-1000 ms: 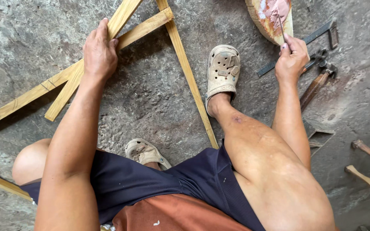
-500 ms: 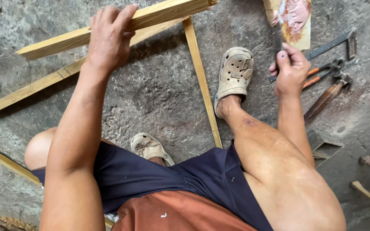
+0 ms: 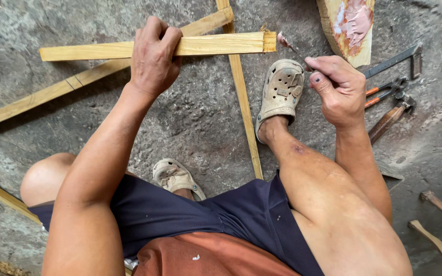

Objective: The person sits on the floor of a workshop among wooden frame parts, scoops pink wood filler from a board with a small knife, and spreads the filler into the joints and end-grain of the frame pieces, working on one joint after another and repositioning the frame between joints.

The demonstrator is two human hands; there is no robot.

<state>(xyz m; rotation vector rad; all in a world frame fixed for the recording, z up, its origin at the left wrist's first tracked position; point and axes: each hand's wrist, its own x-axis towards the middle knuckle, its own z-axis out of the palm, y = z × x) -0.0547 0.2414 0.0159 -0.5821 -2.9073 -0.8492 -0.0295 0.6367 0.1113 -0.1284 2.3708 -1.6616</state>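
Since a second ago, when it pressed on the frame on the floor, the left hand has lifted a loose slat, fingers wrapped around its middle, while the right hand has brought a small putty-tipped tool, pinched in closed fingers, just beside the slat's right end; filling that end looks imminent
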